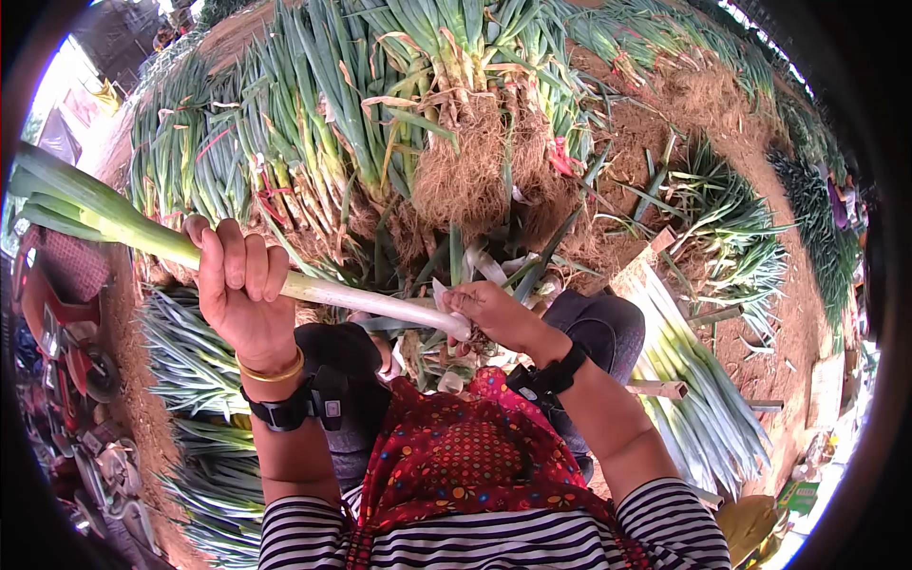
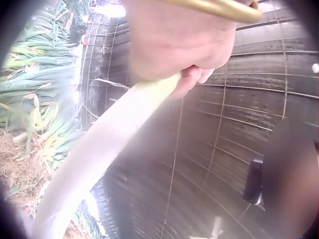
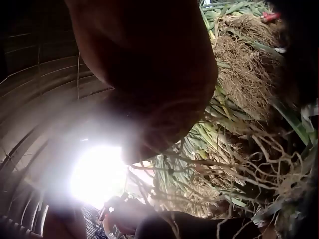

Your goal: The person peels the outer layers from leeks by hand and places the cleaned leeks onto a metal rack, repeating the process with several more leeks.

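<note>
One long leek (image 1: 351, 296) lies slantwise across the lap in the head view, its green leaves at the upper left and its white root end at the right. My left hand (image 1: 245, 285) grips it round the pale green shaft. At the root end my right hand (image 1: 489, 313) pinches a thin whitish piece beside the shaft, fingertips close to the roots. The left wrist view shows the white shaft (image 2: 99, 144) running down from my left hand (image 2: 179, 45). In the right wrist view my right hand (image 3: 149, 74) is dark, with stringy roots (image 3: 249, 164) below it.
Upright leek bundles with shaggy roots (image 1: 463, 161) stand in front. Laid leeks (image 1: 698, 380) lie at the right beside a wooden bar (image 1: 657, 389), more leeks (image 1: 204, 351) at the left. Parked vehicles (image 1: 81, 370) stand at the far left.
</note>
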`<state>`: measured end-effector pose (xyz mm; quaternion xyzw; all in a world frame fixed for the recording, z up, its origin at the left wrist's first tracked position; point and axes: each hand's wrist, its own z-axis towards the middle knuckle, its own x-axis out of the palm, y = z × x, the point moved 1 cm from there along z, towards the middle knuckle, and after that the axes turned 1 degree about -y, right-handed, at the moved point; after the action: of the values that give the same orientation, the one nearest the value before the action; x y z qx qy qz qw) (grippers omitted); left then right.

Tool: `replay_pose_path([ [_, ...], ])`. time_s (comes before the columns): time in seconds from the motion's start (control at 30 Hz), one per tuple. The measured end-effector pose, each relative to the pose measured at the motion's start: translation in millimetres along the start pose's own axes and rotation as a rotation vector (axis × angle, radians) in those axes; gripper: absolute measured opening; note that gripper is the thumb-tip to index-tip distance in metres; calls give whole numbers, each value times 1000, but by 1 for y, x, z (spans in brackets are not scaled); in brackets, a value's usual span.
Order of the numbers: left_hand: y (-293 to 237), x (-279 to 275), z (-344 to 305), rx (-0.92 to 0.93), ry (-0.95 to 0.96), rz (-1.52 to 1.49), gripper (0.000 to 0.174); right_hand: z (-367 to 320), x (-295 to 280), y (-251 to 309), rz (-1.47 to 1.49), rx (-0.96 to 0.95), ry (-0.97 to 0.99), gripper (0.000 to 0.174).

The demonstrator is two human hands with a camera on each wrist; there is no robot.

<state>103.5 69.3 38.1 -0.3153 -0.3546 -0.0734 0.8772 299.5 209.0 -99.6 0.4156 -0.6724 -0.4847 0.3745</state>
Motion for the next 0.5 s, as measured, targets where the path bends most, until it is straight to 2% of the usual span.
replay_pose_path([
  [0.07,-1,-3,2,24,1,1,9,-2,0,2,52,-24,52,37],
  [0.13,-5,-8,3,34,32,-3,12,-13,6,17,237,87,113,39],
  [0.17,-6,-9,3,34,31,-3,12,-13,7,13,238,88,114,39],
  [0.23,-7,-9,4,40,51,-66,15,-8,7,1,305,-59,173,43],
  [0.33,-5,-3,7,18,153,-112,17,0,9,-11,136,-52,261,43],
  [0.37,-4,0,8,-2,202,-139,16,7,8,-31,136,-49,259,43],
  [0.4,-4,3,10,-3,199,-142,16,17,6,-63,-168,12,298,43],
  [0.43,-5,8,13,-3,212,-96,13,18,10,-62,-471,73,333,44],
  [0.47,-6,12,17,-1,228,-52,9,13,9,-61,-1133,-11,561,41],
  [0.5,-6,17,21,0,230,-54,9,7,7,-82,-1136,-10,558,41],
])
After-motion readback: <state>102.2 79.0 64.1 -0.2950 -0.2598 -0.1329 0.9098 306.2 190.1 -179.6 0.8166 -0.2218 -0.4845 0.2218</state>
